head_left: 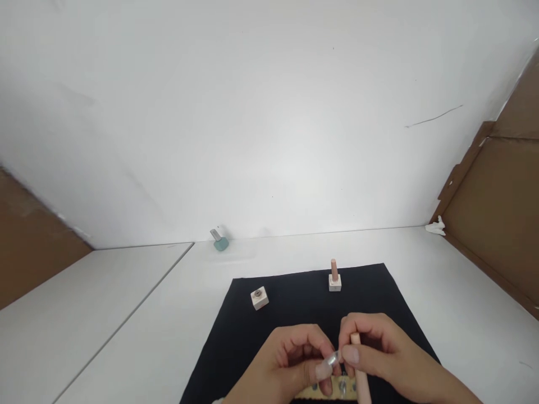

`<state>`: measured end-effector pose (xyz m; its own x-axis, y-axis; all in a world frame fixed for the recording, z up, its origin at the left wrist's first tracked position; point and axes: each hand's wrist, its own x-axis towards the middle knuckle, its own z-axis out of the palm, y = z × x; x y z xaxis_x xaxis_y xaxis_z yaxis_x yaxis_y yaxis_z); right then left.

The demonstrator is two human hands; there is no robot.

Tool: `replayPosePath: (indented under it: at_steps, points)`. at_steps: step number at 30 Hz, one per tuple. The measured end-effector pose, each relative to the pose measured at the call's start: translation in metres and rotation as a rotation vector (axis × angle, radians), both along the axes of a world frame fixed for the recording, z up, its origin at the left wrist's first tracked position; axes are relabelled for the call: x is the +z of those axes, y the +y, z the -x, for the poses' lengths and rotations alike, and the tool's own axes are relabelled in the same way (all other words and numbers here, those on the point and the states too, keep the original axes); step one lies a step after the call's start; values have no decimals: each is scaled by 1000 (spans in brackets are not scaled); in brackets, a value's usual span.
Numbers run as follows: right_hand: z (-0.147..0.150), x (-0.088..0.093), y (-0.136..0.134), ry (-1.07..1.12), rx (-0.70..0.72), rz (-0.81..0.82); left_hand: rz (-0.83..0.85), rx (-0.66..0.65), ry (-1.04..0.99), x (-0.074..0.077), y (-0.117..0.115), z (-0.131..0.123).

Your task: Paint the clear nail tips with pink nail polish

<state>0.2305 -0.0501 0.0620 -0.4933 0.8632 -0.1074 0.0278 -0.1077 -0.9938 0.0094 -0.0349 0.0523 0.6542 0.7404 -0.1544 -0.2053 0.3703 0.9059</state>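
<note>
Low in the middle, my left hand point(295, 359) pinches a shiny, clear false nail tip point(332, 359) between thumb and fingers. My right hand point(377, 350) is closed round a pale pink nail polish brush cap point(362, 381), which slants downward; its bristles are hidden. The fingertips of both hands nearly meet at the nail tip. Under the hands lies a partly covered yellowish strip point(324, 391) bearing small shiny pieces. An uncapped white square polish bottle point(260, 299) stands beyond my left hand, its round neck showing. A similar bottle with a pink cap point(334, 278) stands upright beyond my right hand.
A black mat point(290, 297) covers part of the white table point(168, 325). Near the back wall sits a teal lump with a silvery piece point(220, 241) leaning out of it. Brown cardboard panels point(497, 207) border both sides; a crumpled white scrap point(436, 226) lies at the right corner.
</note>
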Motion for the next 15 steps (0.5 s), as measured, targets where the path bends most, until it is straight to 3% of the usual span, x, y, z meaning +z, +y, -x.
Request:
replayPosePath:
  at_steps: [15]
  points:
    - [0,-7,2,110,57,96,28,-35,-77,-4,-2,-4]
